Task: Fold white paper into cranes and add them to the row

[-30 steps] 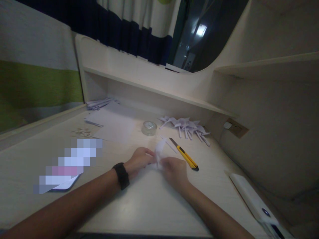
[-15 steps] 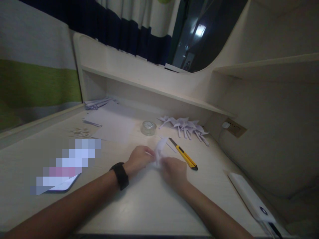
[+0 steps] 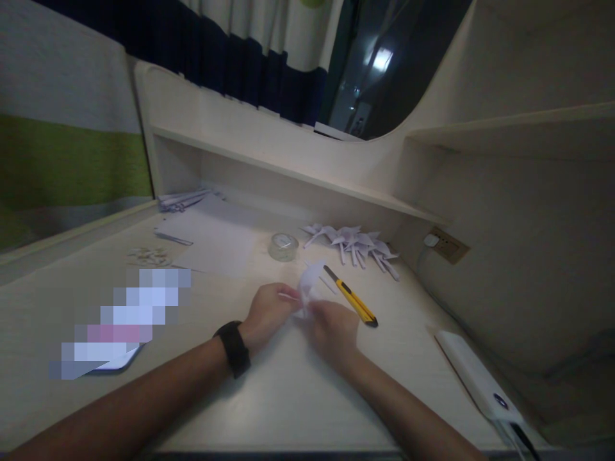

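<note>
A folded white paper pinwheel (image 3: 310, 278) is held between my two hands above the desk, with one curved blade rising over the fingers. My left hand (image 3: 270, 314), a black band on its wrist, pinches the paper from the left. From the other side my right hand (image 3: 335, 331) grips it with curled fingers. The fingertips hide the pinwheel's centre. Just beyond the right hand lie a yellow utility knife (image 3: 354, 299) and a thin white paper stick (image 3: 328, 282).
A clear tape roll (image 3: 283, 247) sits mid-desk. Several paper pinwheels (image 3: 354, 238) lie back right. White paper sheets (image 3: 216, 237), rolled paper sticks (image 3: 185, 200) and small pale pieces (image 3: 148, 256) are at the left. A pixelated phone (image 3: 120, 358) lies front left; a white device (image 3: 473, 371) stands right.
Both hands stay on the pinwheel, and its blade has turned slightly and now shows wider. The whole view has shifted a little.
</note>
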Available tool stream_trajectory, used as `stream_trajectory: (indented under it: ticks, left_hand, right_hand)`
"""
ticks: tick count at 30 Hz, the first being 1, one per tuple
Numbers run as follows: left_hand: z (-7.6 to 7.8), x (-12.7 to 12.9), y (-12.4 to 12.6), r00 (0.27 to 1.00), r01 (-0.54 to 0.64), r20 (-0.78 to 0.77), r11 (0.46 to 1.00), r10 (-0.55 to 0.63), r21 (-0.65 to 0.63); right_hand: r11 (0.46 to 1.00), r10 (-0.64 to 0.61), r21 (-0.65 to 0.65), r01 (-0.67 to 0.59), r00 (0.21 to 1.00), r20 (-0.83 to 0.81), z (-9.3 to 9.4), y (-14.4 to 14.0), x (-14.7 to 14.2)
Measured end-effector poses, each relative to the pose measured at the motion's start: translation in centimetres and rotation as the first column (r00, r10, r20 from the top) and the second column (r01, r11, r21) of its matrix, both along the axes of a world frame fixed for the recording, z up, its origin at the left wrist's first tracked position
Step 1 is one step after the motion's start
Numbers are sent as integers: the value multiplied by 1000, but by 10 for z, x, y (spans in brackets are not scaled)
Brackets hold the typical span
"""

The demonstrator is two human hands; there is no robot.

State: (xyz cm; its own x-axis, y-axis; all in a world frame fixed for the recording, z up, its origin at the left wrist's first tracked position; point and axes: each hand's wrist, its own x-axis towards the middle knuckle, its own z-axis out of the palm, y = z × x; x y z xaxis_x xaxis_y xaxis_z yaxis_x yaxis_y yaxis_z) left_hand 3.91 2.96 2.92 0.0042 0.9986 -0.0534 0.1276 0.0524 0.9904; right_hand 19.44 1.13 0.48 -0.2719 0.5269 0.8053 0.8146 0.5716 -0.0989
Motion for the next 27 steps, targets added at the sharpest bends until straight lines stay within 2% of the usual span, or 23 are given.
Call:
stream_trajectory:
  ticks: [5, 10, 15, 19, 21, 23, 25, 27]
  left_hand:
    - [2, -1, 1, 998, 45, 31, 999, -46, 7]
    - [6, -9, 6, 993, 120, 13, 990, -121, 73]
    - [4, -17, 14, 987, 159, -40, 983, -156, 92]
    - [0, -22, 18, 984, 175, 4, 982, -176, 68]
    - [-2, -24, 19, 983, 180, 20, 983, -181, 41]
    - [-4, -27, 21, 981, 189, 30, 982, -189, 16]
    - [-5, -30, 23, 976, 207, 69, 978, -206, -12]
    - [-5, -31, 23, 966, 235, 118, 971, -228, -51]
  right_hand:
    - [999, -12, -36, 11, 1000, -17, 6, -2, 1]
    - [987, 10, -161, -29, 993, -118, 15, -1, 2]
    - [941, -61, -336, -27, 966, -249, 15, 4, 2]
    - [913, -110, -409, -13, 955, -277, 12, 10, 8]
    - [898, -174, -437, 46, 950, -258, 15, 16, 16]
    - [874, -269, -460, 157, 945, -188, 21, 25, 28]
    - [837, -353, -452, 307, 935, -19, 29, 34, 42]
    - [786, -384, -461, 411, 910, 157, 33, 42, 54]
